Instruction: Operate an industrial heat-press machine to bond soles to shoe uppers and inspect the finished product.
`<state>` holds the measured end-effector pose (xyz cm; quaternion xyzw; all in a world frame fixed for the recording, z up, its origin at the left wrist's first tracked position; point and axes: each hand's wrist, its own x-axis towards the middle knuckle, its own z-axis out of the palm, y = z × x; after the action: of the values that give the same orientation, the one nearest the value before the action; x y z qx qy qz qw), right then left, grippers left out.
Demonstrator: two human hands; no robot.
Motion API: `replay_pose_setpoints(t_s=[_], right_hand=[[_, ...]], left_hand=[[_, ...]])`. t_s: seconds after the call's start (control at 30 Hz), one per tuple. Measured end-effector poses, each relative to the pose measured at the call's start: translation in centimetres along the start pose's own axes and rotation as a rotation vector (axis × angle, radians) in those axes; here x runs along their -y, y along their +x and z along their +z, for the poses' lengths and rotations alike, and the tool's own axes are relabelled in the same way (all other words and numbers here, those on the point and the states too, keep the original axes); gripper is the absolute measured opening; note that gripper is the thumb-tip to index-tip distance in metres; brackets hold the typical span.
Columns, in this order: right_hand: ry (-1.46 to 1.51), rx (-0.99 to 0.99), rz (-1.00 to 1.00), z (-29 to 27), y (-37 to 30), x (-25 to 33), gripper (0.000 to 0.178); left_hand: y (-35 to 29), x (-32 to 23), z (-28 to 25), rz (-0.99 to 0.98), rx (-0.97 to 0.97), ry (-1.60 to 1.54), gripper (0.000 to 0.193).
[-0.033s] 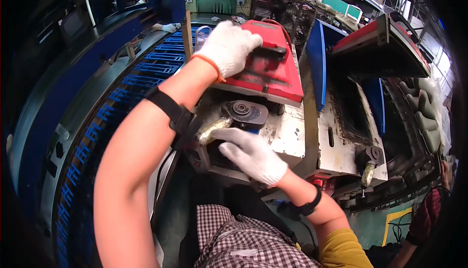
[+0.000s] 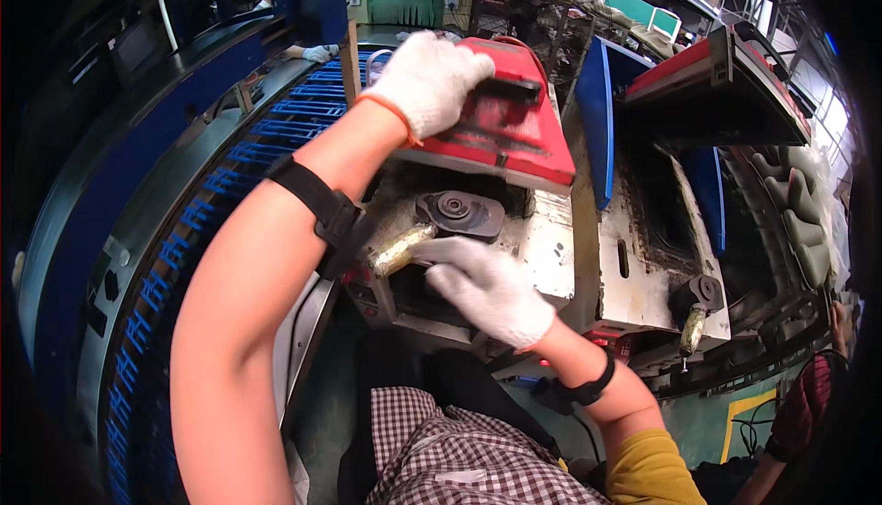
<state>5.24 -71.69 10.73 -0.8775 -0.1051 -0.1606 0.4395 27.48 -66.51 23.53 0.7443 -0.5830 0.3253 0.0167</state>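
My left hand (image 2: 434,84), in a white knit glove, is closed round the black handle (image 2: 511,91) on the sloping red lid (image 2: 528,137) of a press machine. Below the lid, a dark metal pivot block (image 2: 457,214) is fixed to the worn white machine body (image 2: 542,252). A lever handle wrapped in yellowish tape (image 2: 401,249) sticks out from the block toward me. Beside that lever is my gloved right hand (image 2: 493,292), its fingers stretched out and the tips at the lever's right side. Whether they touch it, I cannot tell.
A second press (image 2: 726,87) with its red lid raised stands to the right, with its own taped lever (image 2: 694,330). A blue panel (image 2: 597,128) rises between the machines. Blue racks (image 2: 175,248) line the left. Another person's sleeve (image 2: 808,404) shows at lower right.
My right hand has shifted slightly right and down, away from the taped lever, uncovering more of it. My left hand and the red lid have moved only a little.
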Motion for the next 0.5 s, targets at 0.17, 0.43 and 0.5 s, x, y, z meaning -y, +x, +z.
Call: replay_pose_setpoints(t_s=[0.17,0.43,0.5], right_hand=[[-0.057,-0.347,0.145,-5.8,1.8,-2.1,0.023],[-0.507,-0.323,0.473,-9.5,16.6,-12.9,0.091],[-0.62,-0.214,0.629,-6.9,19.3,-12.0,0.108]], left_hand=[[3.6,2.9,-2.2,-0.126,-0.279,-0.261,0.051],[6.1,5.4,-1.9,0.109,-0.42,0.151,0.041],[5.3,5.6,-2.7,0.017,-0.449,0.01,0.044]])
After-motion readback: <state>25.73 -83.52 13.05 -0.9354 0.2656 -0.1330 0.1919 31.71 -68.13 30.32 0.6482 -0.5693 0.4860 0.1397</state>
